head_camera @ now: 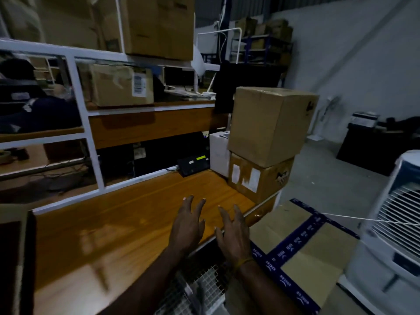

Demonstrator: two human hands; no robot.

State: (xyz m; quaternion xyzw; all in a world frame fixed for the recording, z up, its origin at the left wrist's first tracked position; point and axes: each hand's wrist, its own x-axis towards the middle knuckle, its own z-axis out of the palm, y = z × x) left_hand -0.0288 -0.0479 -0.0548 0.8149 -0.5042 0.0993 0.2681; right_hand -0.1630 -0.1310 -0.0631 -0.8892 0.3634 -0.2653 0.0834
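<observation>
- Blue-taped carton [286,220]: sits low, just right of your right hand's fingers, below the table edge. Flaps are shut under crossed tape, so it looks sealed and ready to lift; nothing rests on it.
- Right hand [234,235]: fingers spread and loose, holding nothing. It hovers at the front edge of the wooden table [136,223], thumb turned inward.
- Left hand [187,226]: same posture, fingers splayed and empty, above the tabletop, just left of the right hand.
- Both palms face down and sit side by side, which reads as you setting up a two-handed grab, not a pinch.
- Beyond your fingertips, well apart: lower box [261,178] on the table's far end, top box [270,126] stacked on it and slightly skewed. A nudge to the bottom one could tip the top one.
- White box [218,151] sits left of that stack.
- Wire basket [204,285] lies beneath your wrists.
- Air cooler [397,223] stands far right of your fingers.
</observation>
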